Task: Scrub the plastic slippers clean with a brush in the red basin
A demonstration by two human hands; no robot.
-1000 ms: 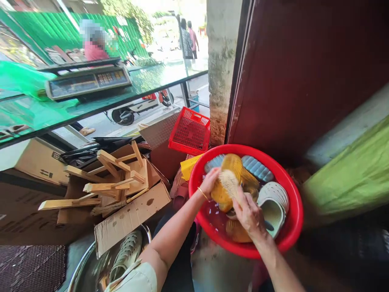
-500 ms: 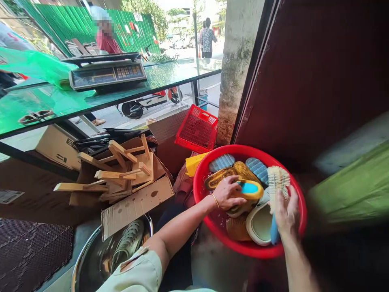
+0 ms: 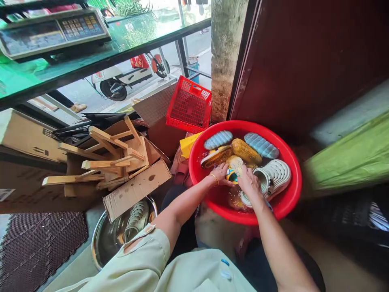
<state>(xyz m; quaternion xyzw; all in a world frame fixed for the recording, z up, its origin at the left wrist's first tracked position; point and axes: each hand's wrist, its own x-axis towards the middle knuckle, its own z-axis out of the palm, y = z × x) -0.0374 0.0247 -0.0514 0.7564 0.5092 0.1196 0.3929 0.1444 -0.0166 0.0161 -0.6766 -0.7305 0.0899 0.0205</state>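
A person's left hand (image 3: 220, 174) and right hand (image 3: 249, 184) work together low in a red basin (image 3: 291, 194) of cloudy water (image 3: 226, 195), at a shop's open front. The left hand's fingers curl around a yellow-and-blue slipper (image 3: 232, 176), which sits between the two hands at the middle of the basin, partly under the water line. A gold bangle (image 3: 214, 179) circles the left wrist. The right hand presses down on the slipper from above, fingers bunched together; whether it clamps the slipper or something hidden beneath the palm cannot be told. A pale, bristly patch shows just beside its fingers, too covered to name. Also in the basin are two grey-blue slippers (image 3: 218, 140) along the far side, a yellow mesh slipper (image 3: 246, 151), a yellow slipper with a dark sole (image 3: 216, 156), and a white clog (image 3: 273, 176) just beside the right hand. Nearby stand a red crate (image 3: 190, 105), wooden slats (image 3: 115, 156) on a cardboard box (image 3: 136, 188), and a steel basin (image 3: 106, 239) holding a shoe (image 3: 136, 221). A digital scale (image 3: 51, 32) sits on a glass counter (image 3: 136, 36) above, with a scooter (image 3: 121, 77) parked in the street beyond.
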